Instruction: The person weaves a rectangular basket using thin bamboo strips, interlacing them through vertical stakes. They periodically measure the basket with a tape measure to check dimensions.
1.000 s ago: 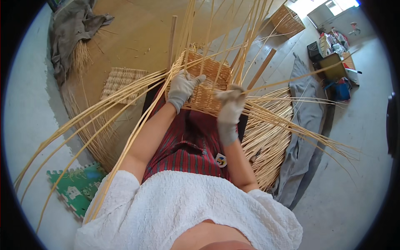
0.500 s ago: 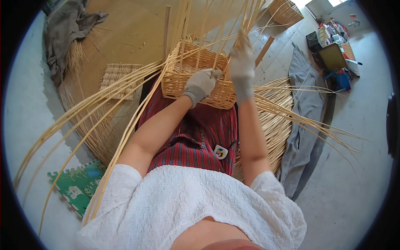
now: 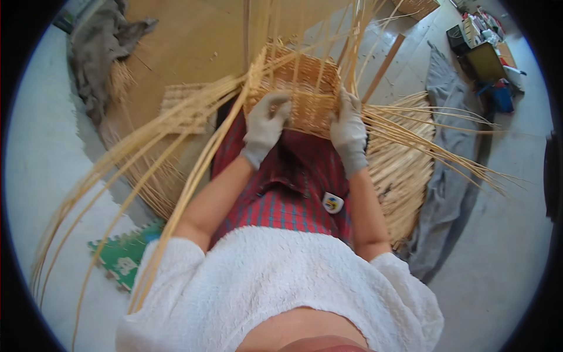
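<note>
A half-woven wicker basket (image 3: 315,107) rests at my lap, with long willow rods standing up from its sides. Both my hands wear pale grey gloves. My left hand (image 3: 265,128) is curled against the near left of the basket wall, thumb and fingers bent around it. At the near right corner, my right hand (image 3: 348,130) grips the basket's side, its fingertips partly hidden. Loose bunches of willow rods (image 3: 146,138) fan out to the left past my arm, and more rods (image 3: 434,146) spread to the right.
A woven wicker panel (image 3: 179,102) lies on the floor at left, near a grey cloth (image 3: 97,53). On the right are a heap of rods (image 3: 402,176), a long grey cloth (image 3: 448,141) and a wooden stick (image 3: 384,67). A green foam mat (image 3: 123,258) lies lower left.
My right hand has come down from the upright rods to the basket's right corner. My left hand has shifted left and lower along the near wall. The view has moved slightly.
</note>
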`<state>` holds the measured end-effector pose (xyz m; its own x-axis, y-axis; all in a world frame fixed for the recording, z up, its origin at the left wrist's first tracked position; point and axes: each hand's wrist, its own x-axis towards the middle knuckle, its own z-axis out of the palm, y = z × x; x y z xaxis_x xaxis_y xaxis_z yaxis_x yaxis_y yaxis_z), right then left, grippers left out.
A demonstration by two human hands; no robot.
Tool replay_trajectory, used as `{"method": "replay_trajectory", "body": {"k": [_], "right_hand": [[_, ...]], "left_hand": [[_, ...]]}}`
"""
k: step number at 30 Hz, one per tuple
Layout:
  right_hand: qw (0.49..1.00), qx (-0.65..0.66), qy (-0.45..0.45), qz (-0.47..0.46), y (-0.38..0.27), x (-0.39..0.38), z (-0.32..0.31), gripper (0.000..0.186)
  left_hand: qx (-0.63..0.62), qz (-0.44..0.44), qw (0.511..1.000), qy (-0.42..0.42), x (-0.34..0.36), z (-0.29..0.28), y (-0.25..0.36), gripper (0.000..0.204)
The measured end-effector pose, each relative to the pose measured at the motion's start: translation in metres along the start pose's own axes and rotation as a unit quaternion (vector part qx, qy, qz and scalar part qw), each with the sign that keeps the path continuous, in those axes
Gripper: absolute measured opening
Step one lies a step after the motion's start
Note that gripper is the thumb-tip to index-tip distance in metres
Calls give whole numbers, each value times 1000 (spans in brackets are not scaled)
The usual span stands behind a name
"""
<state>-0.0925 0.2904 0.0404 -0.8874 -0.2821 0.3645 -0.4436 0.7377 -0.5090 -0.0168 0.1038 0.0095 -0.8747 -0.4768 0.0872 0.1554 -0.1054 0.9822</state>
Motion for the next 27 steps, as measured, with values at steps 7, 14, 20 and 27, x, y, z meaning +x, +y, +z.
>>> {"method": "replay_trajectory", "body": {"k": [7, 14, 20, 27], "right_hand": [[919, 275, -244, -144, -116, -46, 15, 23], [785, 167, -358, -478, -186, -56, 22, 30], [906, 265, -223, -241, -76, -16, -16, 29], [777, 626, -54, 29, -11, 29, 23, 18]], "left_hand": [[95, 150, 983, 46, -28, -127, 8, 17], [234, 143, 959, -68, -19, -106, 60, 60], [-88, 120, 988, -53, 15, -112, 82, 60], [-8, 157, 977, 144, -21, -99, -6, 53]]}}
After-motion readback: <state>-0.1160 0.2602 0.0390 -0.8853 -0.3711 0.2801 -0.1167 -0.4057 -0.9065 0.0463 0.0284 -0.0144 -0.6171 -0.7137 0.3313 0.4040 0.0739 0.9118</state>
